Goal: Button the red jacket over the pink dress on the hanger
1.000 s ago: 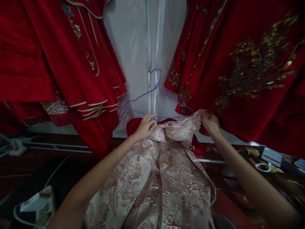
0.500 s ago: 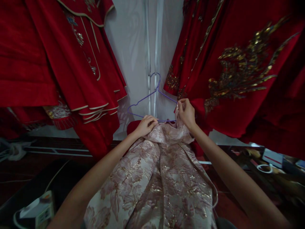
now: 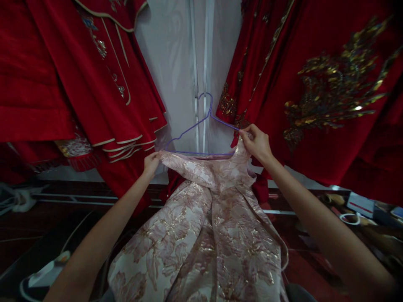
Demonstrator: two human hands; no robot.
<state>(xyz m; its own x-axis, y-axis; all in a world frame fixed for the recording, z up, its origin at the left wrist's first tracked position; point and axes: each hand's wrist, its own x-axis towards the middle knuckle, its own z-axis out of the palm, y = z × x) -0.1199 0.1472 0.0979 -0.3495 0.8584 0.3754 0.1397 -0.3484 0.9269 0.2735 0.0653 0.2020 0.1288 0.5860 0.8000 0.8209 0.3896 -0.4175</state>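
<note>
A pale pink dress [image 3: 201, 218] with a raised floral pattern and gold glints spreads down toward me. My left hand [image 3: 152, 162] pinches its left shoulder strap near the left end of a purple hanger [image 3: 192, 126]. On the other side, my right hand [image 3: 256, 144] grips the right shoulder strap at the hanger's right arm. The hanger's right end is hidden behind that strap and hand. Its hook hangs on a thin white vertical strip, and its lower bar runs just above the dress neckline.
Red embroidered garments [image 3: 119, 84] hang on the left, and more red garments with gold sequins [image 3: 333, 92] hang on the right. A pale wall [image 3: 170, 54] stands behind. A white box-shaped device [image 3: 44, 272] with a cord lies at lower left; a small box [image 3: 360, 205] sits at right.
My left hand has moved left from the middle of the neckline, stretching the left strap out toward the hanger's end. My right hand has shifted slightly right with the other strap.
</note>
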